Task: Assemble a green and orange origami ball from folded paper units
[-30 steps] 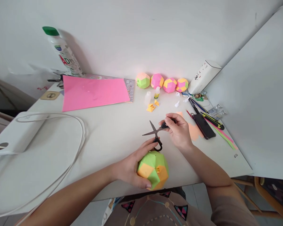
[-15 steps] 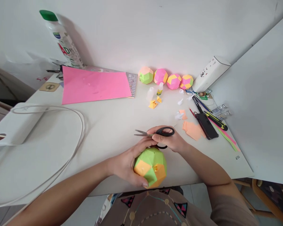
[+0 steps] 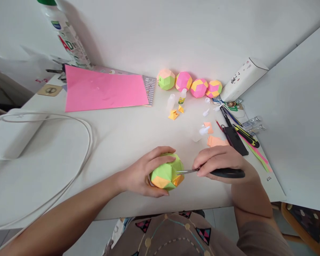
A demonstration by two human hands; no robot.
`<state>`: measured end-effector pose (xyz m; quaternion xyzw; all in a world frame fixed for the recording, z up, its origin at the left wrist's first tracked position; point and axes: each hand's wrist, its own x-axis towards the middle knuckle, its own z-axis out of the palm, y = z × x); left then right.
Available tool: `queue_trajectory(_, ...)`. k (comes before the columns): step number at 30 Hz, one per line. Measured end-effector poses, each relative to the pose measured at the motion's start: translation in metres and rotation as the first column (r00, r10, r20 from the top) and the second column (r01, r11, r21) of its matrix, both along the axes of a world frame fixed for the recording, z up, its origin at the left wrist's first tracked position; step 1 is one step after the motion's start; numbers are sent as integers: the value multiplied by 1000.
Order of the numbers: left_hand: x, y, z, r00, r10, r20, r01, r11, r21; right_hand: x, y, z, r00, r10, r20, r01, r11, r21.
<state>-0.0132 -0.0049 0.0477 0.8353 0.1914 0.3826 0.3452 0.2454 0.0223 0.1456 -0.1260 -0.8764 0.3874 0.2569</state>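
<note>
A green and orange folded-paper ball (image 3: 164, 172) is gripped in my left hand (image 3: 145, 170), its fingers over the top and the thumb along the near side. My right hand (image 3: 221, 163) is closed around the black-handled scissors (image 3: 226, 173). Their metal blades point left, and the tips reach the ball's right side near an orange piece. Whether the tips are inside a fold I cannot tell. Most of the grip is hidden by my right fingers.
Several finished paper balls (image 3: 199, 88) line the wall. Pink paper (image 3: 104, 89) lies back left, beside a white cable (image 3: 89, 142). Small bottles (image 3: 181, 96) and orange scraps (image 3: 174, 114) sit mid-table. A phone (image 3: 236, 140), a yellow cutter (image 3: 246, 136) and peach paper (image 3: 216, 141) are at right.
My right hand has moved right, away from my left, and turned the scissors so the blades meet the ball. My left hand has raised and tilted the ball slightly.
</note>
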Motion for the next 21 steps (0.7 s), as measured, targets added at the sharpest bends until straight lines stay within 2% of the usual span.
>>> queue_trajectory(4, -1, 1, 0, 1000, 13, -5, -12, 1000, 16, 3, -2, -1, 998, 61, 29, -63, 996, 70)
queue_trajectory(10, -1, 1, 0, 1000, 8, -17, -7, 999, 42, 3, -4, -4, 994, 55, 91, -70, 982, 178)
queue_trajectory(16, 0, 3, -2, 1000, 2, -31, 1, 994, 105, 2, -3, -4, 985, 112, 128, -133, 978, 164)
queue_trajectory(21, 0, 3, -4, 999, -2, -50, 8, 993, 119, 0, -4, -2, 983, 111, 147, -136, 975, 174)
